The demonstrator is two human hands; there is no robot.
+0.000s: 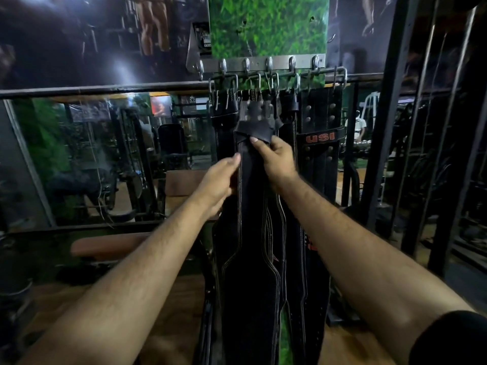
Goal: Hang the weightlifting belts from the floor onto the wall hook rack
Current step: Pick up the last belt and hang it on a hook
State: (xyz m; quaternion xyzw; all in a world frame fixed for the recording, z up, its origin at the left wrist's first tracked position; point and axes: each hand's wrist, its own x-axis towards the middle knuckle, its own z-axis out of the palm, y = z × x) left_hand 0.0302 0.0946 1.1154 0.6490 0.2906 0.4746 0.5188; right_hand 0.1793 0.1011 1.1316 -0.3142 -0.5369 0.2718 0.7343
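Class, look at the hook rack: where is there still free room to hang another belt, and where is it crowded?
Free: the upper hooks on the steel wall strip, all bare. Crowded: the rod beneath, where black belts overlap from its left end to the USI belt. Both the left hand and right hand work mid-cluster.

belts [263, 233] crowd hooks [268, 65] — bench [110, 245] left

A steel wall hook rack [263, 65] sat above a row of black leather weightlifting belts [320, 154] hanging from it. My left hand [220, 177] and right hand [276, 156] flanked the black stitched leather middle belt [250, 233], touching it. A brown padded bench [110, 245] lay lower left.
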